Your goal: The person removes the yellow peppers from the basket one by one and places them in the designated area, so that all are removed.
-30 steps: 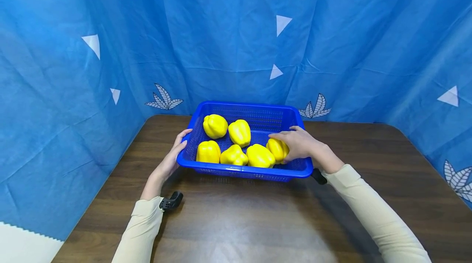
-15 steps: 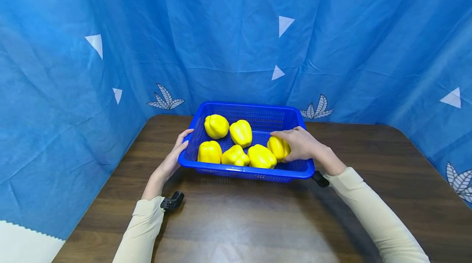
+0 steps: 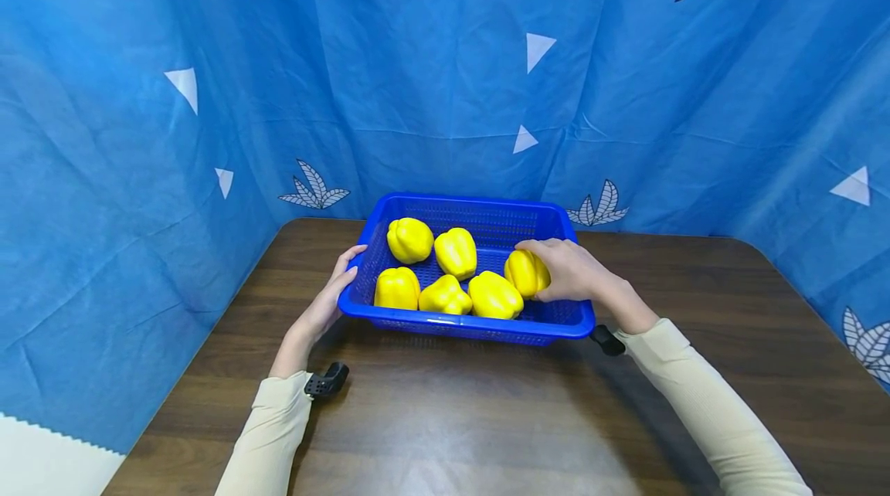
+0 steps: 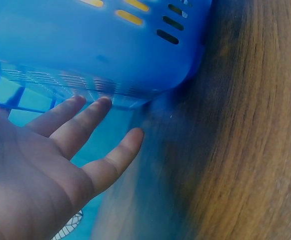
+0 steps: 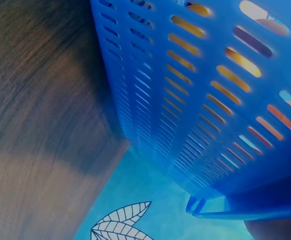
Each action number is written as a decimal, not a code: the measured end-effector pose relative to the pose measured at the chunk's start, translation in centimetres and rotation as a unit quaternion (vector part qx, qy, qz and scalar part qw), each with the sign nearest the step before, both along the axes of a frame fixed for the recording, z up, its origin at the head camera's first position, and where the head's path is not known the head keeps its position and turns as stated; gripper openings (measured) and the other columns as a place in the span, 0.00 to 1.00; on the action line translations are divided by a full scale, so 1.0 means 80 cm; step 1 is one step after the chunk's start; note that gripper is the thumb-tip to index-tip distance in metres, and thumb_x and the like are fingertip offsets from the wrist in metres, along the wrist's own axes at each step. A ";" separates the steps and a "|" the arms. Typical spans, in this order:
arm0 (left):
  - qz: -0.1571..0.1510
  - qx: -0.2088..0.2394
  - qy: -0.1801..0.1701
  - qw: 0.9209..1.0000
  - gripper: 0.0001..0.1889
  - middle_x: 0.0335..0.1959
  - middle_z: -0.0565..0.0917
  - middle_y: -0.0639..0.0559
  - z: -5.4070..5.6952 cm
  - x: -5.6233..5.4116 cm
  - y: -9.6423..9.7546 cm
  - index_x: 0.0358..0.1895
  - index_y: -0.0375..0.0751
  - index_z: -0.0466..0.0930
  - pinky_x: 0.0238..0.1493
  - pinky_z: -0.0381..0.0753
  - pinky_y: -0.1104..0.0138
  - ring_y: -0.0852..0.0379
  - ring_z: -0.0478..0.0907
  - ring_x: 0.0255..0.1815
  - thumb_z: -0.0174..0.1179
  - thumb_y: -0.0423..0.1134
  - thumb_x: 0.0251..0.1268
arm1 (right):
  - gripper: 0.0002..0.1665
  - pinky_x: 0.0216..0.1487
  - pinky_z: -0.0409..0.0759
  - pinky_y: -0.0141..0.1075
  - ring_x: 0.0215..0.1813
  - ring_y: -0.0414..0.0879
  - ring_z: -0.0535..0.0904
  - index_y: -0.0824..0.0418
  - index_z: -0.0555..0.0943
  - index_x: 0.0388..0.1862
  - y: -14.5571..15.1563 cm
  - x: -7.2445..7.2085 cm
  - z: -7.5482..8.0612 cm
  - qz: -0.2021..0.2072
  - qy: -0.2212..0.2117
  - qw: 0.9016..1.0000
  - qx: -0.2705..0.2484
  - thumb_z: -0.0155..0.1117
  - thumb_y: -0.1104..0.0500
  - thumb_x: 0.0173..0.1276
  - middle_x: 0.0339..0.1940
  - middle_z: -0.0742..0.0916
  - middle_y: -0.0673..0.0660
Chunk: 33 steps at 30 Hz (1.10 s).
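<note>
A blue slotted plastic basket (image 3: 480, 324) stands on the table with several glossy yellow bell peppers inside. At its right end my right hand (image 3: 573, 276) grips one yellow bell pepper (image 3: 523, 275), thumb on the near side and fingers over the top. Close beside it on the left lies another bell pepper (image 3: 495, 295). My left hand (image 3: 323, 310) rests at the basket's left rim. In the left wrist view its extended, spread fingers (image 4: 88, 125) reach the outer wall of the basket. The right wrist view has the basket's slotted side (image 5: 185, 100), with the gripping fingers mostly hidden behind it.
The dark wooden table (image 3: 445, 403) extends in front of the basket and to both sides. A blue patterned curtain (image 3: 445, 79) hangs right behind the table's back edge and along the left and right.
The bell pepper in my right hand has shifted slightly up and back from its neighbours, the hand moving with it. My left hand stays at the rim; the whole view has drifted slightly.
</note>
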<state>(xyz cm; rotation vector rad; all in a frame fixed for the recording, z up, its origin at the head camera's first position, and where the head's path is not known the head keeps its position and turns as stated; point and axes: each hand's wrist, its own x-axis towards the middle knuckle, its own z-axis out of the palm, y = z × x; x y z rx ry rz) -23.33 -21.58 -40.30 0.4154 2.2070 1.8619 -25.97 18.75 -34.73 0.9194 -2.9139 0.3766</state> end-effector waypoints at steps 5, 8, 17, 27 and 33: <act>0.000 0.000 0.001 1.000 0.28 0.76 0.36 0.47 0.000 0.001 0.001 0.73 0.59 0.37 0.67 0.58 0.37 0.35 0.47 0.74 0.31 0.52 0.73 | 0.46 0.47 0.82 0.47 0.50 0.53 0.76 0.55 0.70 0.62 0.002 0.002 0.002 -0.010 0.000 1.000 -0.014 0.77 0.54 0.41 0.51 0.82 0.58; -0.002 0.001 0.002 1.000 0.28 0.76 0.36 0.47 0.000 0.001 0.001 0.73 0.58 0.36 0.67 0.58 0.37 0.35 0.46 0.74 0.31 0.51 0.73 | 0.46 0.48 0.82 0.48 0.52 0.54 0.76 0.56 0.70 0.63 0.005 0.002 0.004 -0.013 0.007 1.000 -0.026 0.76 0.54 0.42 0.53 0.82 0.58; -0.002 0.004 -0.001 1.000 0.28 0.76 0.36 0.47 -0.002 0.001 -0.001 0.73 0.58 0.36 0.67 0.57 0.37 0.34 0.46 0.74 0.31 0.50 0.74 | 0.47 0.52 0.80 0.50 0.54 0.53 0.75 0.55 0.68 0.66 0.011 0.003 0.008 -0.017 0.023 0.998 -0.054 0.75 0.54 0.44 0.56 0.80 0.58; -0.003 0.009 -0.003 1.000 0.28 0.76 0.35 0.48 0.000 0.000 -0.001 0.73 0.59 0.36 0.67 0.58 0.38 0.35 0.46 0.74 0.31 0.51 0.73 | 0.47 0.52 0.80 0.51 0.54 0.54 0.75 0.57 0.68 0.66 0.017 0.003 0.018 -0.011 0.048 0.995 -0.086 0.76 0.54 0.45 0.58 0.79 0.61; -0.006 0.010 -0.006 1.000 0.28 0.76 0.35 0.47 0.001 0.000 -0.001 0.73 0.59 0.36 0.67 0.57 0.37 0.34 0.46 0.74 0.31 0.51 0.73 | 0.47 0.51 0.79 0.51 0.53 0.55 0.75 0.58 0.68 0.66 0.023 0.004 0.026 -0.012 0.071 0.992 -0.099 0.76 0.55 0.44 0.58 0.79 0.61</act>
